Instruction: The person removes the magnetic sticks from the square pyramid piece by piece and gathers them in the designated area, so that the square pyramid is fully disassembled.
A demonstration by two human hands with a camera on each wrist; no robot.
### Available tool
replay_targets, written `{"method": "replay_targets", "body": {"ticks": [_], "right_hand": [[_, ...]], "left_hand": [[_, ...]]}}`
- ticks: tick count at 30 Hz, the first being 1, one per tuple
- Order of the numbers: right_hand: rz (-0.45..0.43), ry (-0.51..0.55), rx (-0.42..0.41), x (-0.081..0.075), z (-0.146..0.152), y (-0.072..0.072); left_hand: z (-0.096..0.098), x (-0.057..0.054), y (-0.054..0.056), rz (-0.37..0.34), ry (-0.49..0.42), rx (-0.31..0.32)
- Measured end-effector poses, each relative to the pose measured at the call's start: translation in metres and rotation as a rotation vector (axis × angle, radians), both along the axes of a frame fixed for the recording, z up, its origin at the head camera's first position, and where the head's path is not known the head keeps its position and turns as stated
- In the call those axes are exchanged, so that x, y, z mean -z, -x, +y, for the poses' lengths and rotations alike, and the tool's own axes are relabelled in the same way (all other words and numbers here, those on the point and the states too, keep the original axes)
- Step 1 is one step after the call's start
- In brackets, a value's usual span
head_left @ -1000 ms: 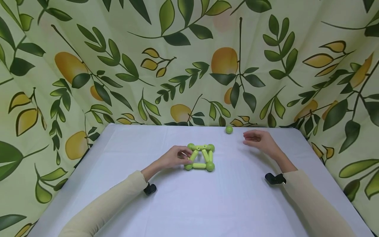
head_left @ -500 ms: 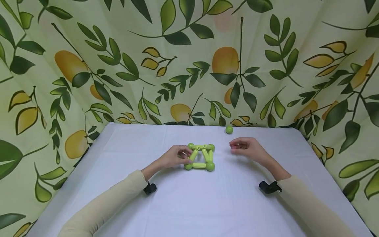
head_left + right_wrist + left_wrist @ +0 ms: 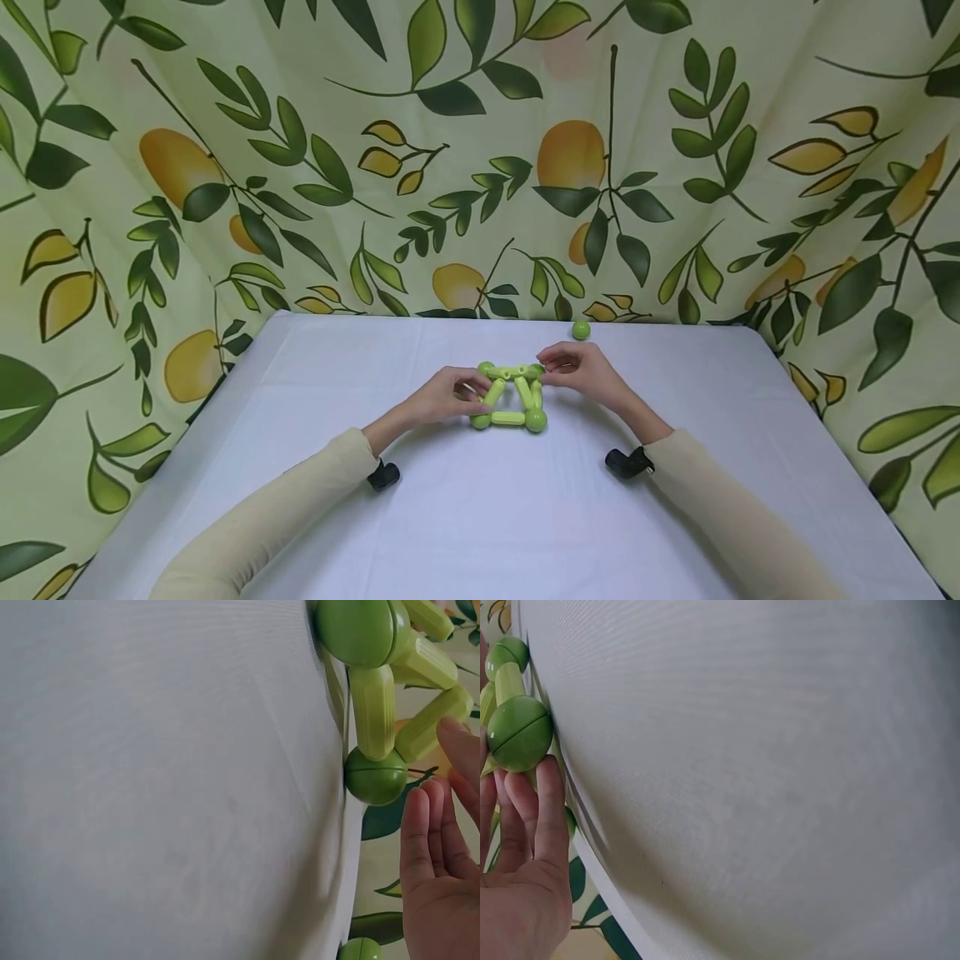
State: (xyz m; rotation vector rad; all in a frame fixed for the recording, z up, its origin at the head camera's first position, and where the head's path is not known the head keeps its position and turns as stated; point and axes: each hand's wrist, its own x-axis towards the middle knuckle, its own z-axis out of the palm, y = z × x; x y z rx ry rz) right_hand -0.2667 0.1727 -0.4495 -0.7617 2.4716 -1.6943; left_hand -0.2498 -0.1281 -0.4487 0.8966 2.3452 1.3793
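A light-green stick-and-ball construction toy stands at the middle of the table, with ribbed rods joining darker green balls. Some rods slant up from the corner balls. At its left side my left hand holds it by the front left ball, with the fingers under that ball in the left wrist view. My right hand is at the far right corner. In the right wrist view its straight fingers lie close to the corner ball, and the thumb is near a slanting rod; contact is unclear.
A loose green ball lies near the table's back edge, behind the right hand. The white-covered table ends at a leaf-and-fruit patterned curtain. Black cameras sit on both wrists.
My right hand has moved left across the table to the toy's far right corner. The left hand keeps its hold, and the toy has shifted very slightly right.
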Motion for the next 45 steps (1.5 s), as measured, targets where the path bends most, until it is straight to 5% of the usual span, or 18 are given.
{"method": "replay_targets", "body": {"ticks": [27,45], "right_hand": [[0.007,-0.093,0.076,0.002,-0.021,0.008],[-0.023,-0.034,0.069,-0.007,0.007,0.006]], "left_hand": [[0.002,-0.005,0.000,-0.025,0.047,-0.016],[0.001,-0.006,0.000,-0.017,0.045,-0.008]]}}
